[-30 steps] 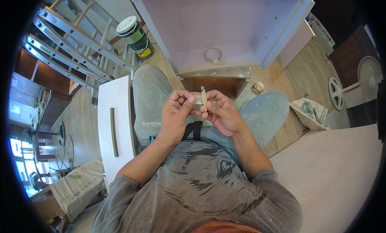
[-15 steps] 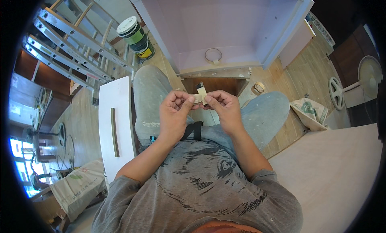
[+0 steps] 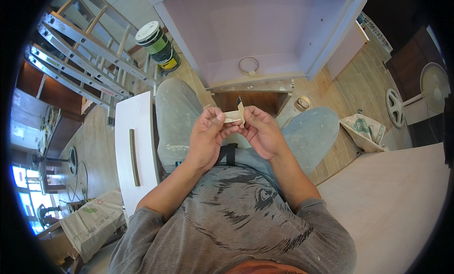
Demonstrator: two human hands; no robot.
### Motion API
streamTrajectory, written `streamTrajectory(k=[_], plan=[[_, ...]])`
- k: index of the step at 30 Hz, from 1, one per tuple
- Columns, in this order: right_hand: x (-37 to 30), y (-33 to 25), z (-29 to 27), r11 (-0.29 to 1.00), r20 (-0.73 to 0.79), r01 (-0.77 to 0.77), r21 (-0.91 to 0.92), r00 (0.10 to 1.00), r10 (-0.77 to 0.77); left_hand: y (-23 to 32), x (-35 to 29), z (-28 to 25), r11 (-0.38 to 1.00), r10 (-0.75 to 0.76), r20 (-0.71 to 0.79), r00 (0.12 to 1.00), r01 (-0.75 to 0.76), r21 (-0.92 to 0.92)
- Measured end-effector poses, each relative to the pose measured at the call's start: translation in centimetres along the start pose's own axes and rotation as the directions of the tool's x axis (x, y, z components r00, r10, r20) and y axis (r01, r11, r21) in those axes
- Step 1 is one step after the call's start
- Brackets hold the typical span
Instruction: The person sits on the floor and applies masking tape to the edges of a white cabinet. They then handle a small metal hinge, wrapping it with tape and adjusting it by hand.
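Observation:
Both my hands meet above my lap, in front of the open white cabinet [image 3: 246, 28]. Thumb and fingers of my left hand [image 3: 206, 136] are closed on one end of a short strip of beige tape [image 3: 232, 117]. My right hand [image 3: 264, 134] pinches a small flat piece with a dark tip [image 3: 240, 102], its lower part covered in the same beige colour. The tape runs across to that piece and touches it. What the dark-tipped piece is, I cannot make out. My fingertips hide its lower end.
A nearly used-up tape ring [image 3: 248, 65] lies inside the cabinet; a tape roll [image 3: 302, 102] sits on the floor by my right knee. A white drawer front [image 3: 137, 155] stands at my left. Beyond are ladders [image 3: 85, 51], a paint bucket [image 3: 158, 46] and, right, a fan [image 3: 433, 82].
The dark-tipped piece has turned and now leans right. More of the tape strip shows between my hands, and my left hand has tilted slightly.

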State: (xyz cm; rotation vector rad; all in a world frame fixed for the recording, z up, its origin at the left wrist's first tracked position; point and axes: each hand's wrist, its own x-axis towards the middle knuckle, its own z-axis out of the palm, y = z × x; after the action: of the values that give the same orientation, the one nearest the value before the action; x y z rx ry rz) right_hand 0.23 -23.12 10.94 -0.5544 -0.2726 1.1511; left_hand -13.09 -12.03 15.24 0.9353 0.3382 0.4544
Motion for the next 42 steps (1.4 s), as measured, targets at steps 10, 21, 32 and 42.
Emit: streamTrajectory(k=[10,21,32,42], plan=[[-0.3,0.4,2.0,0.696,-0.017,0.384,-0.606,0.869,-0.494,0.2,-0.1,0.9,1.0,0.007,-0.072,0.997,-0.008,-0.015],[0.0,-0.3,0.6,0.934,-0.195,0.174,-0.313,0.95,-0.242,-0.7,-0.2,0.1,0.999,0.016,-0.047,0.999,-0.019,-0.051],[-0.3,0.0,1.4,0.639,0.01,0.359,-0.68,0.876,-0.482,0.2,-0.6,0.8,0.998,0.005,-0.048,0.999,-0.008,-0.07],[-0.4,-0.6,0.0,0.814,-0.033,0.262,-0.519,0.945,-0.325,1.6,-0.1,-0.9,0.931,0.104,-0.028,0.994,-0.087,0.355]])
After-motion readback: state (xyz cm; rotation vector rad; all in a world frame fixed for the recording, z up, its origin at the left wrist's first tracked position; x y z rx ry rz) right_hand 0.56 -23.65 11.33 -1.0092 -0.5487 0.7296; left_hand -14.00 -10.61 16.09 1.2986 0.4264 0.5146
